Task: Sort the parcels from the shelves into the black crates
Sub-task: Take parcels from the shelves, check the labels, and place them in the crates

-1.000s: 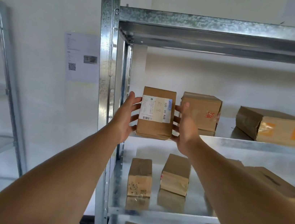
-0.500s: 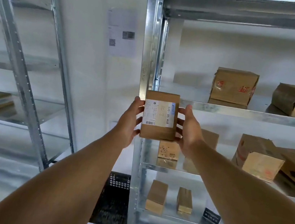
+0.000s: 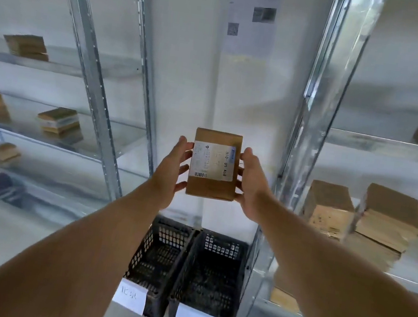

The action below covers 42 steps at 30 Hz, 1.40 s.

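Observation:
A brown parcel with a white shipping label is held upright in the air between both hands, its label facing me. My left hand grips its left edge and my right hand grips its right edge. Below it, on the floor between the two racks, stand two black mesh crates side by side: the left crate and the right crate. Each carries a white paper label on its front. Both crates look empty.
A metal shelf rack stands on the right with several brown parcels on its shelves. Another rack on the left holds more parcels. A paper sheet with a QR code hangs on the white wall.
The parcel has come off the right rack's shelf and moved left and down with both hands. It now hangs over the gap between the racks, and both crates have come into view.

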Motion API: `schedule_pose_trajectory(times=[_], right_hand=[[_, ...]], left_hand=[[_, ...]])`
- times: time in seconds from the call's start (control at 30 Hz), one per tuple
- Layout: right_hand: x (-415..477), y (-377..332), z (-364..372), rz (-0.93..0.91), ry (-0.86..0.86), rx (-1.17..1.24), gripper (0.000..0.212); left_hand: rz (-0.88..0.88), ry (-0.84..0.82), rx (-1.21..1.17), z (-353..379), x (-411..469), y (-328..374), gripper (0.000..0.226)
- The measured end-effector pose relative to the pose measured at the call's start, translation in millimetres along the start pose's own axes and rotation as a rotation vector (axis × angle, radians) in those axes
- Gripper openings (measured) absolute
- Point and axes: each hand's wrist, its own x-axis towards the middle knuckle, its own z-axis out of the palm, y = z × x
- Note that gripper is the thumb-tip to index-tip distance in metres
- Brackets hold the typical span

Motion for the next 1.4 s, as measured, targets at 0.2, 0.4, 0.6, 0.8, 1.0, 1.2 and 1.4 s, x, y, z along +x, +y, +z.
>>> schedule_pose_trajectory(times=[0.2, 0.4, 0.6, 0.8, 1.0, 1.2, 1.4], right_hand=[[68.4, 28.6, 68.7, 0.052, -0.035, 0.074, 0.042], [139.9, 60.5, 103.3, 0.137, -0.009, 0.084, 0.044], [257.5, 106.8, 110.3, 0.224, -0.015, 0.138, 0.040], [378.7, 171.0, 130.1, 0.361, -0.021, 0.104, 0.044], [446.3, 255.0, 156.5, 0.529, 0.027, 0.109, 0.040], [497.9, 367.1, 182.7, 0.668, 0.113, 0.149, 0.045], [528.7, 502.4, 208.5, 0.777, 0.227, 0.199, 0.042]], left_hand=[[-0.051, 0.039, 0.031, -82.3, 75.7, -7.9, 0.057], [-0.120, 0.009, 0.043, -122.1, 141.9, -33.1, 0.056], [-0.191, 0.001, 0.064, -142.0, 252.5, -68.8, 0.042], [-0.316, 0.051, 0.068, -169.4, 367.6, -126.7, 0.050], [-0.446, 0.068, 0.135, -208.4, 447.9, -205.3, 0.049], [-0.606, 0.040, 0.116, -248.0, 507.7, -314.9, 0.046], [-0.711, -0.027, 0.138, -291.2, 544.4, -457.1, 0.060]])
